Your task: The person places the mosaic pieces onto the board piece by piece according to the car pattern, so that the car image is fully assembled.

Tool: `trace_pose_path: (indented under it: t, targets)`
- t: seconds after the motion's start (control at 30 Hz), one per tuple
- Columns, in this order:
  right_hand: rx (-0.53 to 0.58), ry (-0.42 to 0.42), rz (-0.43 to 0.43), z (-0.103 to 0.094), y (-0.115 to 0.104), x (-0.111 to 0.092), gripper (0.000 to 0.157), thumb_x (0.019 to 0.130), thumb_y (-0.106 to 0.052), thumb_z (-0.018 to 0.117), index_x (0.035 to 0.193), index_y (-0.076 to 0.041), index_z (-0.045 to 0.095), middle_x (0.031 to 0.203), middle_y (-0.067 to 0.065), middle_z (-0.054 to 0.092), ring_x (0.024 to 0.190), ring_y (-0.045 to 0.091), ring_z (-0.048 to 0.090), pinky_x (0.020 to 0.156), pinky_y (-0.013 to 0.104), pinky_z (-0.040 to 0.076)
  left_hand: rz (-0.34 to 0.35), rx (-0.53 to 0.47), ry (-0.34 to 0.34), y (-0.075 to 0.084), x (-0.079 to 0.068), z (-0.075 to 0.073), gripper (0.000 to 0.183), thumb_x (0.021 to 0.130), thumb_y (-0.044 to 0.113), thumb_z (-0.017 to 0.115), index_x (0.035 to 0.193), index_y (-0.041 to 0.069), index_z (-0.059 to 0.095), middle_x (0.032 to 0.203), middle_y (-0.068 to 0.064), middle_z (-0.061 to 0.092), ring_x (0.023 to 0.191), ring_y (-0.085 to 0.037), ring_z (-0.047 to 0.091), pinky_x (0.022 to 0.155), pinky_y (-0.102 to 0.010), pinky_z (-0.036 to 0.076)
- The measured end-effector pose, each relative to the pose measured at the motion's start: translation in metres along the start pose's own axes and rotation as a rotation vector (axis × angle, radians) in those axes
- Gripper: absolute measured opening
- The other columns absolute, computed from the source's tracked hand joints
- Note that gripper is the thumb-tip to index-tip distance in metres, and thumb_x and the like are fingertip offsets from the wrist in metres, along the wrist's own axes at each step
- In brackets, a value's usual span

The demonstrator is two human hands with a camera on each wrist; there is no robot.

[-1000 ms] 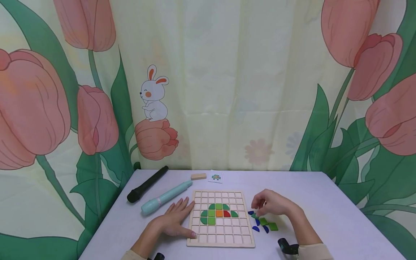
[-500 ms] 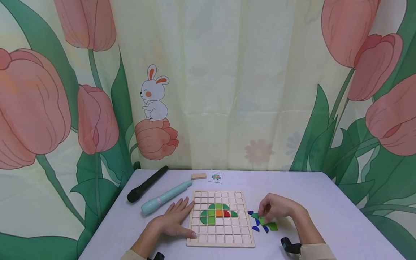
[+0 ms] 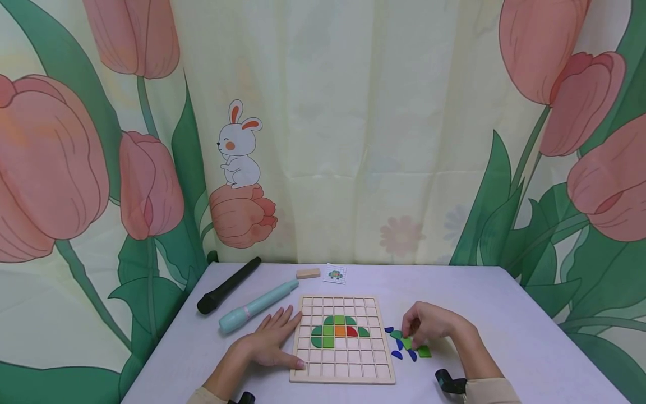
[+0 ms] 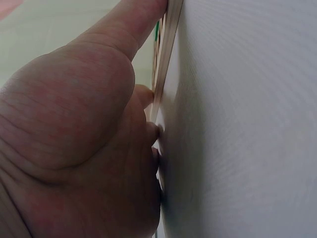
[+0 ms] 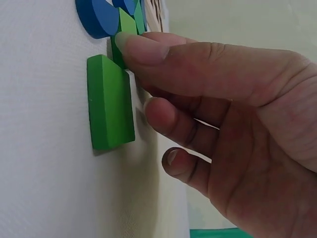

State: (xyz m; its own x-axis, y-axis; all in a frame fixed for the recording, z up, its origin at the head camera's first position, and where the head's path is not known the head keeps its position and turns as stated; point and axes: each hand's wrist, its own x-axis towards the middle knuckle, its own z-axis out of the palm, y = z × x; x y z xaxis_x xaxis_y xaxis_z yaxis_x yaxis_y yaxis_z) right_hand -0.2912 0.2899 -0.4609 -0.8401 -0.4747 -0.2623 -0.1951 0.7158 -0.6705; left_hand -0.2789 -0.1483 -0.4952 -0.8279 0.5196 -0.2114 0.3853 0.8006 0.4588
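Note:
A wooden grid board [image 3: 348, 357] lies on the table, with green, orange and red tiles [image 3: 328, 331] filling a cluster of its cells. My left hand [image 3: 267, 343] is spread flat at its left edge, thumb on the lower left corner. Right of the board, my right hand [image 3: 438, 324] pinches a light green square tile [image 5: 127, 22] between thumb and fingers, partly hidden by them. Close below the fingers lies another green square tile [image 5: 116, 104]. Blue curved pieces [image 3: 397, 354] and a darker green piece [image 3: 396, 334] lie around the pinched tile.
Behind the board are a small wooden block [image 3: 308, 274] and a card [image 3: 335, 274] with a coloured grid picture. A teal tube-shaped object [image 3: 258, 306] and a black microphone-shaped object [image 3: 229, 285] lie at the left. A tulip-printed curtain [image 3: 328, 140] hangs behind the table.
My right hand has shifted slightly right, from the dark green piece at the left of the loose pieces to the light green square tile. The left hand has stayed put.

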Motion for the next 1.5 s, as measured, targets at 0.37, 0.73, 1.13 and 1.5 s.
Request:
trace_pose_path:
  t: [0.37, 0.73, 1.13, 1.5]
  targets:
    - [-0.056, 0.120, 0.113, -0.001, 0.005, -0.002, 0.022, 0.077, 0.002, 0.087, 0.084, -0.013, 0.073, 0.083, 0.002, 0.067, 0.081, 0.019, 0.058, 0.072, 0.032, 0.049, -0.010, 0.006, -0.006, 0.000, 0.001, 0.000, 0.121, 0.077, 0.076, 0.075, 0.168, 0.017, 0.020, 0.176, -0.015, 0.008, 0.163, -0.037, 0.004, 0.128, -0.064, 0.006]
    - [-0.015, 0.123, 0.049, -0.004, 0.009, -0.001, 0.021, 0.078, 0.005, 0.084, 0.088, -0.011, 0.073, 0.081, 0.002, 0.065, 0.080, 0.020, 0.057, 0.070, 0.033, 0.046, -0.006, 0.008, -0.004, -0.002, 0.002, -0.001, 0.121, 0.077, 0.076, 0.075, 0.168, 0.017, 0.020, 0.176, -0.015, 0.008, 0.163, -0.038, 0.004, 0.128, -0.065, 0.006]
    - [0.115, 0.121, -0.085, -0.009, 0.002, 0.003, 0.008, 0.095, -0.004, 0.070, 0.103, -0.004, 0.073, 0.090, 0.005, 0.065, 0.085, 0.021, 0.059, 0.069, 0.030, 0.050, -0.010, 0.016, -0.001, -0.002, 0.003, 0.002, 0.121, 0.077, 0.077, 0.074, 0.168, 0.018, 0.020, 0.176, -0.014, 0.008, 0.163, -0.037, 0.003, 0.128, -0.064, 0.006]
    - [0.147, 0.222, -0.148, 0.002, -0.012, 0.018, 0.022, 0.096, -0.011, 0.074, 0.117, -0.004, 0.074, 0.098, 0.006, 0.070, 0.086, 0.023, 0.064, 0.074, 0.027, 0.057, -0.006, 0.014, 0.007, -0.001, 0.001, 0.001, 0.121, 0.076, 0.076, 0.075, 0.168, 0.018, 0.021, 0.176, -0.014, 0.008, 0.163, -0.037, 0.004, 0.128, -0.065, 0.007]
